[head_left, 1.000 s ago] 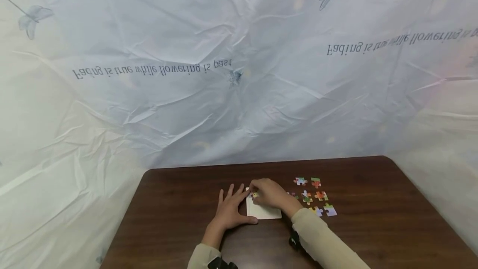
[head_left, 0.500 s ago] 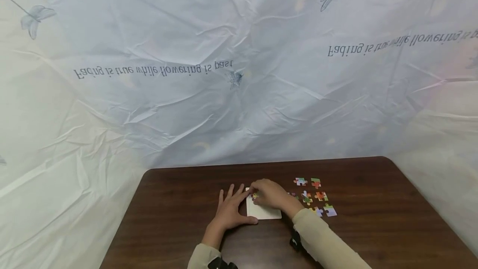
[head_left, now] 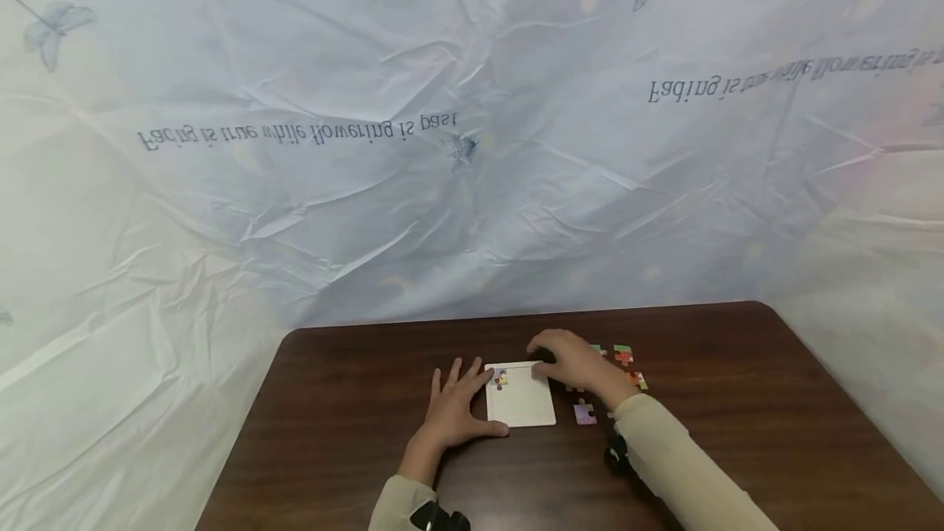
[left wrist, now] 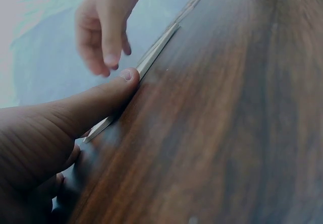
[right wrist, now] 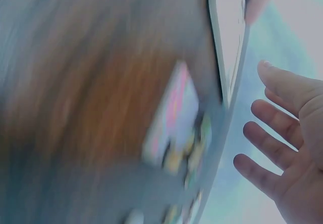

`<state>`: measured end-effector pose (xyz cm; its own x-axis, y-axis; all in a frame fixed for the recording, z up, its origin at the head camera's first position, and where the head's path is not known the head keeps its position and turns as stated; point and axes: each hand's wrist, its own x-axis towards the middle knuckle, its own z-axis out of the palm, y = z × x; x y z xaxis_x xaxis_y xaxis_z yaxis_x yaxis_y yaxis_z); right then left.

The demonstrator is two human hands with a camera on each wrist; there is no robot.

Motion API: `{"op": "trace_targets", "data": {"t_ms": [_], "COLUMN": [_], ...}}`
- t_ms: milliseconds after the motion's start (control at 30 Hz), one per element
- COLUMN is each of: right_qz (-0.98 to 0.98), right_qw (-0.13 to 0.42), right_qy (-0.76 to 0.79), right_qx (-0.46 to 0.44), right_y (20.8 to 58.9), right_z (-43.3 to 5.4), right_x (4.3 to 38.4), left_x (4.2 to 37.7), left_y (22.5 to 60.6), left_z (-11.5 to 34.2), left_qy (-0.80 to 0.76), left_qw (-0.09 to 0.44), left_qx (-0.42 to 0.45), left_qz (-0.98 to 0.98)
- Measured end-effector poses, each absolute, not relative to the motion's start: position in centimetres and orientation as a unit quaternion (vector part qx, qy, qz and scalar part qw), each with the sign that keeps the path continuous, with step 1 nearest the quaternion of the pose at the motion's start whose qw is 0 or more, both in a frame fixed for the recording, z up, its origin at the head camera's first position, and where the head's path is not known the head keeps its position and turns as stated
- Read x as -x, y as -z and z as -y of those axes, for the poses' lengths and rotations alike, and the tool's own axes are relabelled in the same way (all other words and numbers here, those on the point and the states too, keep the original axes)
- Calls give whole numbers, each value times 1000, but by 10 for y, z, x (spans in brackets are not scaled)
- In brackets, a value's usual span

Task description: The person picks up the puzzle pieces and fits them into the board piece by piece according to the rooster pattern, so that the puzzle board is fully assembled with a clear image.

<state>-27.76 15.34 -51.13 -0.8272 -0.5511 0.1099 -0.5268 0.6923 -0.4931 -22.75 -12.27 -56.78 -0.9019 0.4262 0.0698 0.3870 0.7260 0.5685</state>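
Note:
A square white puzzle board (head_left: 519, 404) lies on the table in the head view. One jigsaw piece (head_left: 500, 378) sits in its far left corner. My left hand (head_left: 451, 416) is spread along the board's left side, fingers straight. In the left wrist view the thumb (left wrist: 113, 90) touches the board's near edge (left wrist: 156, 50). Over the board's far right corner hovers my right hand (head_left: 571, 359); the right wrist view shows its fingers (right wrist: 272, 141) loosely bent with nothing between them. A pinkish puzzle piece (right wrist: 174, 108) lies below that hand, blurred.
Loose puzzle pieces lie right of the board, among them a purple one (head_left: 585, 412), a red-green one (head_left: 623, 354) and an orange one (head_left: 636, 381). The right arm hides others. A pale printed sheet (head_left: 472, 228) hangs behind the dark wooden table (head_left: 354, 416).
My right hand has let go of the jigsaw piece in the board's far left corner and moved right, uncovering it. The left hand has stayed at the board's edge.

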Motion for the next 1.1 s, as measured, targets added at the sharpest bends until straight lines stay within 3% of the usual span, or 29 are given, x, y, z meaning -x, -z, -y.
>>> {"op": "trace_targets", "data": {"t_ms": [533, 1100], "right_qz": [-947, -962], "right_qw": [26, 26], "right_qy": [212, 129], "right_qx": [241, 238], "right_y": [511, 509], "right_z": [-220, -232], "right_x": [282, 277], "left_x": [222, 216], "left_y": [571, 569], "left_z": [121, 118], "left_qy": [-291, -291], "left_qw": [35, 34], "left_qx": [-207, -204], "left_qz": [-933, -934]}}
